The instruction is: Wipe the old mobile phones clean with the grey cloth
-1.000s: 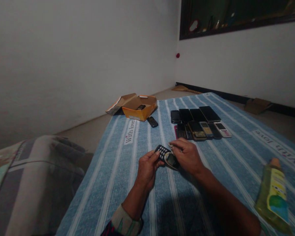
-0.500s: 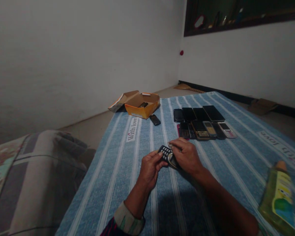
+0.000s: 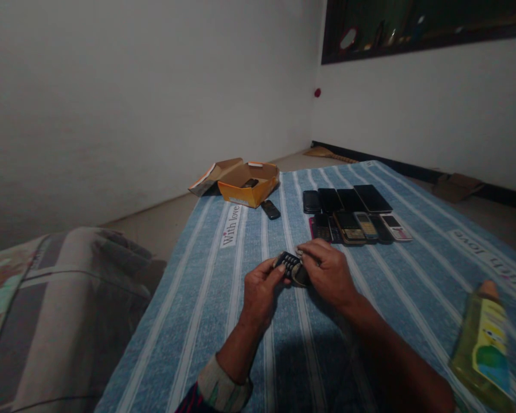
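A dark keypad phone (image 3: 289, 264) with pale keys is held above the striped cloth. My left hand (image 3: 260, 289) is closed on its keypad end, the thumb lying along the keys. At the other end, my right hand (image 3: 327, 269) is closed and touches the phone, covering much of the screen end. A small pale thing (image 3: 299, 252) shows at the right fingertips; I cannot make out what it is. Beyond the hands lie two rows of phones, with black-screened ones (image 3: 372, 198) behind and keypad phones such as a gold-edged one (image 3: 350, 227) in front.
An orange cardboard box (image 3: 249, 192) stands open at the far left of the blue striped cloth (image 3: 206, 298), with a dark phone inside. Another phone (image 3: 270, 210) lies beside it. A bottle of yellow-green liquid (image 3: 484, 344) is at the right. Grey fabric (image 3: 86, 310) drapes at left.
The phone has tilted slightly in my hands, and its keys catch less light. My right hand has risen a little along the phone's edge. The other phones and box stay put.
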Action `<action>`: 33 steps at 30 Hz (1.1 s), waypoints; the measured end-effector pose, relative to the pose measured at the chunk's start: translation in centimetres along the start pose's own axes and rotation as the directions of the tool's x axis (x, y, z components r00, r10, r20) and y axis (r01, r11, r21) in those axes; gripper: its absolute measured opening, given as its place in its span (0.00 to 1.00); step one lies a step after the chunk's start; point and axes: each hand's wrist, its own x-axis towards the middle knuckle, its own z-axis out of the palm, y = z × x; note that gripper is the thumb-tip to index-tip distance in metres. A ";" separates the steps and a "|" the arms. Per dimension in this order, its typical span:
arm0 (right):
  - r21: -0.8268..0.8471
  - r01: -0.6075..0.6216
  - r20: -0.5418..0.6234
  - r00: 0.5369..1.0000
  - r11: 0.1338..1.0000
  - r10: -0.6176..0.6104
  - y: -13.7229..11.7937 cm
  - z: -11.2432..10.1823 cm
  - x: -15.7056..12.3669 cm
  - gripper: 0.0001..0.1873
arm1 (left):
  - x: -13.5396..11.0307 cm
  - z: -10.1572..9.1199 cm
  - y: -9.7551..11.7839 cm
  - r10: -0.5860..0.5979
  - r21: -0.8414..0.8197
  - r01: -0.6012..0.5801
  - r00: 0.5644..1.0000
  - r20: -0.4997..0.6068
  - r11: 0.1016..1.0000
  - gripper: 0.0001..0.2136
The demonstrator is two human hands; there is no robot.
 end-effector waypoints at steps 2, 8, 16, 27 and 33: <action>-0.054 0.070 -0.011 0.997 0.996 -0.071 -0.5 -0.1 -0.1 0.14 | -0.2 0.1 0.3 0.069 0.094 -0.071 0.997 0.021 0.993 0.10; -0.282 0.342 0.102 0.940 0.896 -0.327 -2.5 0.2 -0.7 0.15 | -0.6 0.3 0.5 0.295 0.329 -0.322 0.946 0.131 0.888 0.09; -0.170 0.210 0.121 0.974 0.963 -0.191 -1.1 -0.2 -0.8 0.14 | -0.7 0.2 0.3 0.391 0.399 -0.457 0.889 0.239 0.795 0.09; -0.115 -0.025 0.169 0.985 0.993 0.045 3.2 -0.1 -3.1 0.16 | -0.9 -0.5 0.8 0.344 0.426 -0.378 0.926 0.158 0.822 0.09; -0.103 0.106 0.056 0.993 0.989 -0.100 0.9 1.0 -3.2 0.16 | -1.2 -0.8 0.8 0.271 0.367 -0.309 0.950 0.152 0.878 0.11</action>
